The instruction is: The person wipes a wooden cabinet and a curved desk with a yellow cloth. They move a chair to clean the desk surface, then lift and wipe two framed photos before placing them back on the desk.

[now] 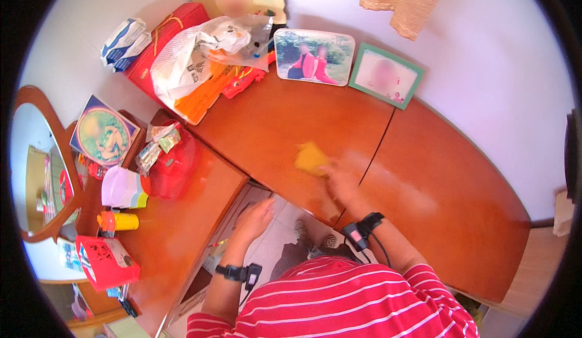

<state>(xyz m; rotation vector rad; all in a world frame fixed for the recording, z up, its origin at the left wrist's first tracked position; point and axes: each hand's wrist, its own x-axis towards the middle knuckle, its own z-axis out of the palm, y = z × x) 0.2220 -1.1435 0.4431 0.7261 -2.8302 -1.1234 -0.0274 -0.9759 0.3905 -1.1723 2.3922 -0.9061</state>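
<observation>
My right hand [341, 183] holds a yellow cloth [312, 158] against the top of the brown wooden cabinet [282, 115]. Hand and cloth are slightly blurred. To the left, my left hand [257, 217] hangs in the air over the gap between the cabinet and the dresser, with nothing seen in it. Beyond the cloth, a white-edged photo [313, 57] and a green-framed photo [386, 75] lean by the wall.
A red box [145, 72] and plastic bags [182, 76] lie at the cabinet's back left. The dresser [159, 238] on the left carries a red plastic dish [175, 174], stacked pastel containers [120, 188], a yellow bottle [126, 221] and a red box-like holder [111, 265] before an oval mirror [36, 169].
</observation>
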